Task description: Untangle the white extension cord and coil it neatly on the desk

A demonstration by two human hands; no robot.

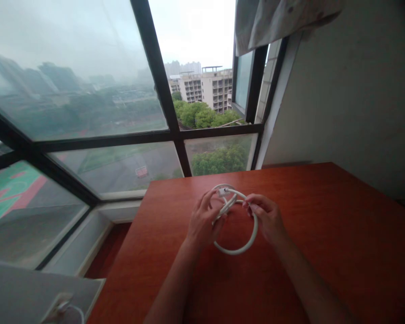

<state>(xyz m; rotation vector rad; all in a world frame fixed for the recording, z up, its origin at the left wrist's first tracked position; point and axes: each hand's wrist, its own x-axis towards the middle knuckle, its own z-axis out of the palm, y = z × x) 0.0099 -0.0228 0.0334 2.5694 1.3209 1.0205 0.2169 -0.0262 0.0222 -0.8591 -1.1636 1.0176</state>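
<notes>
A white cable (236, 251) is looped into a loose coil over the table, with a white connector (223, 192) at the coil's upper left. My left hand (204, 220) grips the bundled strands on the left side, thumb and fingers closed round them near the connector. On the right, my right hand (263, 213) pinches a strand of the same cable between thumb and fingers. The lower loop hangs in a round arc between both hands. Whether that loop touches the tabletop I cannot tell.
The reddish-brown wooden table (324, 252) spreads beneath my arms. Beyond it stand dark-framed windows (121, 139), one pane swung open, with a cloth (273, 27) hanging at the top. A wall (351, 99) borders the right. A white plug in a socket (59, 306) shows at the lower left.
</notes>
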